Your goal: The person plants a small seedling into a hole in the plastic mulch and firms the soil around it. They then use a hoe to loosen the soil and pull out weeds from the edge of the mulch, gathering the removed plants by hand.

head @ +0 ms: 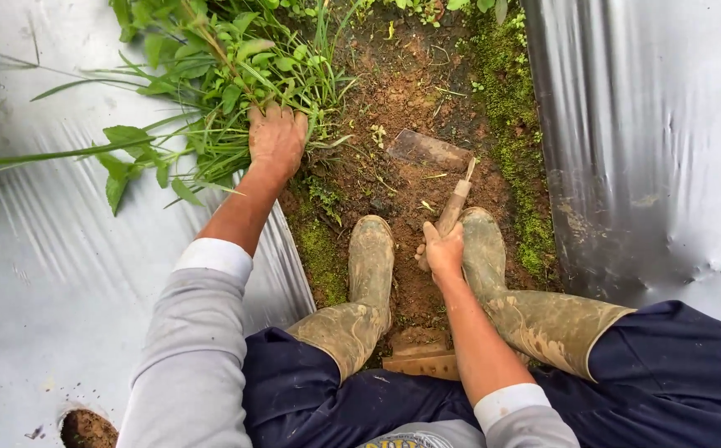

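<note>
My left hand (276,139) is closed on a clump of green weeds (211,75) at the edge of the soil strip, by the left plastic sheet. In my right hand (443,250) is the wooden handle of a small hand hoe (429,151), whose flat muddy blade rests on the bare brown soil ahead. Both muddy rubber boots, the left boot (369,265) and the right boot (493,257), stand in the furrow, on either side of my right hand. Grey sleeves and dark blue trousers fill the bottom of the view.
Silver plastic mulch sheets cover the left bed (37,249) and the right bed (667,141). A narrow furrow of soil (410,91) with moss (514,108) runs between them. A planting hole (87,429) opens in the left sheet. A wooden board (423,363) lies under me.
</note>
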